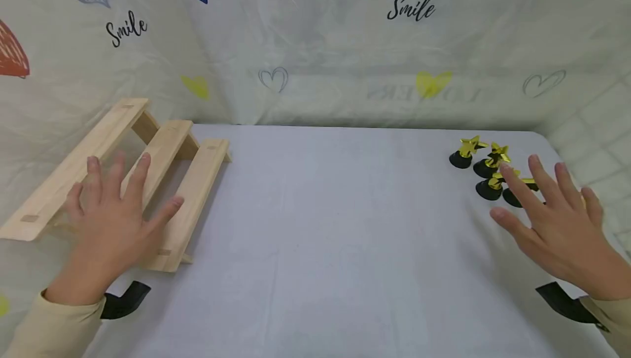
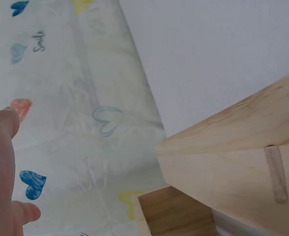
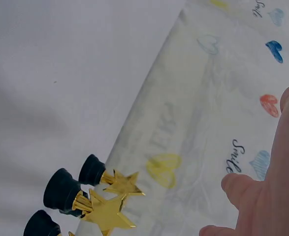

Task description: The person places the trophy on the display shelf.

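A pale wooden three-step rack [image 1: 202, 183] stands at the left of the white table. My left hand [image 1: 110, 213] is spread over its steps in the head view, holding nothing. In the left wrist view the end of the rack [image 2: 223, 172] shows beside my fingers [image 2: 6, 123]. At the right, several small gold star trophies [image 1: 470, 145] with black round bases stand in a cluster. Over the nearer ones my right hand [image 1: 562, 221] is spread, also holding nothing, and it hides part of the group. The right wrist view shows star trophies [image 3: 105, 211] below my fingers [image 3: 247, 191].
A white cloth covers the table [image 1: 320, 237], which stretches between rack and trophies. Behind it hangs a pale curtain [image 1: 335, 46] printed with hearts and the word Smile. A black strap [image 1: 125, 300] is at my left wrist, another strap [image 1: 564, 303] at my right.
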{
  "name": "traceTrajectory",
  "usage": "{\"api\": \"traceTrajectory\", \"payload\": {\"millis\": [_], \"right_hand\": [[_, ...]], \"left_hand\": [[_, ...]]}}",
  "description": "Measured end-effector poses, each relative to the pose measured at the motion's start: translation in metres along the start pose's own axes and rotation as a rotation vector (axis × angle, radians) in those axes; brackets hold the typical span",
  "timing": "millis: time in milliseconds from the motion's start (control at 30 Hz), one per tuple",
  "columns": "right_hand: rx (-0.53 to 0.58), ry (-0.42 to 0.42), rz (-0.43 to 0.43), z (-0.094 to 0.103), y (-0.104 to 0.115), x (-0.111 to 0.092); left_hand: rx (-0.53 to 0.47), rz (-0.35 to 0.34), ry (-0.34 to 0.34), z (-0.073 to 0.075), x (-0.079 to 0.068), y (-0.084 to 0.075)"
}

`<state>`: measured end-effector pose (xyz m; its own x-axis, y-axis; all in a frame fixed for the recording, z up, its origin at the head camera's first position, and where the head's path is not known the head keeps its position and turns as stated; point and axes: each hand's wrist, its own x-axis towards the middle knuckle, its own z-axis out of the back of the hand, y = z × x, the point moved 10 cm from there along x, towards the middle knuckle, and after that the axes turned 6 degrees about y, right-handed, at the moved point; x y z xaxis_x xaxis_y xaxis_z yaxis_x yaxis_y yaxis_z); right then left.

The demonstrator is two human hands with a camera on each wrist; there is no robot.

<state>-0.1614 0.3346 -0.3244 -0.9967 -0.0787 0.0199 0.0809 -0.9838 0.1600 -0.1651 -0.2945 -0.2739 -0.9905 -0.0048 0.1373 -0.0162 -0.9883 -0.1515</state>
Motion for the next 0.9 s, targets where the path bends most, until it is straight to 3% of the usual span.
{"api": "traceTrajectory", "payload": {"millis": [200, 367, 467, 567, 800, 900], "right_hand": [[0.057, -0.033, 0.049, 0.010, 0.014, 0.011], [0.136, -0.096, 0.127, 0.022, 0.029, 0.020], [0.202, -0.138, 0.196, 0.027, 0.041, 0.024], [0.270, -0.178, 0.260, 0.032, 0.054, 0.028], [0.362, -0.251, 0.365, 0.041, 0.083, 0.036], [0.384, -0.266, 0.386, 0.044, 0.093, 0.040]], "left_hand": [[-0.027, 0.039, -0.097, 0.024, 0.000, 0.013], [-0.022, 0.101, -0.065, 0.033, 0.001, 0.027], [-0.042, 0.129, -0.083, 0.036, 0.001, 0.036], [-0.097, 0.131, -0.150, 0.042, 0.001, 0.045], [-0.124, 0.010, -0.434, 0.061, -0.006, 0.051], [-0.114, 0.050, -0.450, 0.063, -0.007, 0.059]]}}
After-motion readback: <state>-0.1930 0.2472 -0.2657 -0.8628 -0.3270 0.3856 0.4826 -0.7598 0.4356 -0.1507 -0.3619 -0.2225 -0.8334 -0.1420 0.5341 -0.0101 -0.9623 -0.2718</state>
